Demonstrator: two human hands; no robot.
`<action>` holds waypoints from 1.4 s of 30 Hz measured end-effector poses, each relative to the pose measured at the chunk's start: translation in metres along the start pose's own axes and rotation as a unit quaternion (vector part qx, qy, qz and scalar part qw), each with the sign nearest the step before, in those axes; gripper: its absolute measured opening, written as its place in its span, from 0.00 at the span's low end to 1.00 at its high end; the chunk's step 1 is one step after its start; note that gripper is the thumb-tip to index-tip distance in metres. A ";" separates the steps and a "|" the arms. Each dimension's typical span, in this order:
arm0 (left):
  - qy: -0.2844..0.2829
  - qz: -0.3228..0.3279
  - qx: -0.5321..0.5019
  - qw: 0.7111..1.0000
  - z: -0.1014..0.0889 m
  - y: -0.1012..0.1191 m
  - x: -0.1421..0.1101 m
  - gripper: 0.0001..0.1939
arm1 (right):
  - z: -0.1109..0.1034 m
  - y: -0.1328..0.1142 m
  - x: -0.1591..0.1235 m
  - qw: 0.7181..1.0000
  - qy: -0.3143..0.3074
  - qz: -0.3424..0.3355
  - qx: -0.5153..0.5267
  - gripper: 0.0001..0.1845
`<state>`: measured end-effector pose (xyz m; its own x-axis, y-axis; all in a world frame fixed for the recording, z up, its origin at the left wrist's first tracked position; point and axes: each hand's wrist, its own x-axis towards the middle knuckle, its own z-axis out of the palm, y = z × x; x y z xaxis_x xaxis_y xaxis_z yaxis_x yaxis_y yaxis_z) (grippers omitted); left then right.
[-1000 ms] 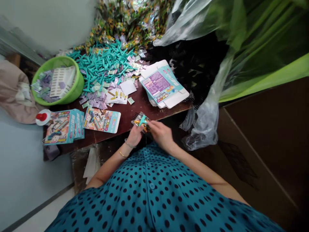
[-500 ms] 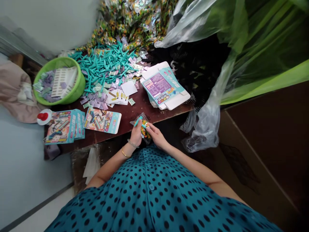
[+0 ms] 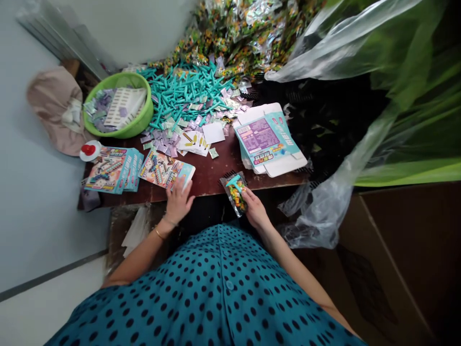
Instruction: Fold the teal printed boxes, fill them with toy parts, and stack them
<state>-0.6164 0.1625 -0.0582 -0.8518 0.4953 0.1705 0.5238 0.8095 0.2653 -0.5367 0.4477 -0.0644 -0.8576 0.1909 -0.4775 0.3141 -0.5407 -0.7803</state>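
Observation:
My right hand (image 3: 255, 207) pinches a clear packet (image 3: 237, 202) of small yellow, orange and green pieces at the table's front edge. On top of the packet lies a teal T-shaped plastic piece (image 3: 234, 180), and a black part shows beneath. My left hand (image 3: 179, 201) has its fingers spread at the right end of a printed box (image 3: 160, 169) lying on the table. The fingertips reach the box's near edge and hold nothing. To the left of this box, several similar boxes (image 3: 108, 170) lie overlapped.
Behind are a heap of teal plastic pieces (image 3: 190, 91), small sachets (image 3: 167, 142), and piled packets (image 3: 230, 38). A green basket (image 3: 146, 115) stands left, flattened boxes (image 3: 284, 166) right. A red-capped container (image 3: 90, 151) is at left. Clear plastic (image 3: 320, 202) hangs right.
My left hand has let go of the teal piece and moved left to the printed box, fingers now spread. My right hand keeps the packet. The view has shifted left.

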 end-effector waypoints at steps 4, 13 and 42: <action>0.003 -0.055 0.004 0.998 -0.001 -0.044 0.022 0.36 | 0.003 0.004 -0.005 0.999 -0.016 0.002 -0.036 0.32; 0.180 -0.030 -0.117 0.976 -0.049 -0.040 0.043 0.28 | -0.002 0.001 -0.004 0.999 -0.018 -0.005 -0.032 0.33; 0.143 -0.005 -0.254 0.956 -0.047 0.018 0.034 0.32 | 0.084 -0.022 0.016 0.961 -0.253 -0.052 -0.093 0.29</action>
<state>-0.6357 0.1788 -0.0030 -0.8583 0.3223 0.3993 0.5130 0.5198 0.6831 -0.5920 0.3939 -0.0207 -0.9616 -0.2136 -0.1722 0.2434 -0.3746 -0.8947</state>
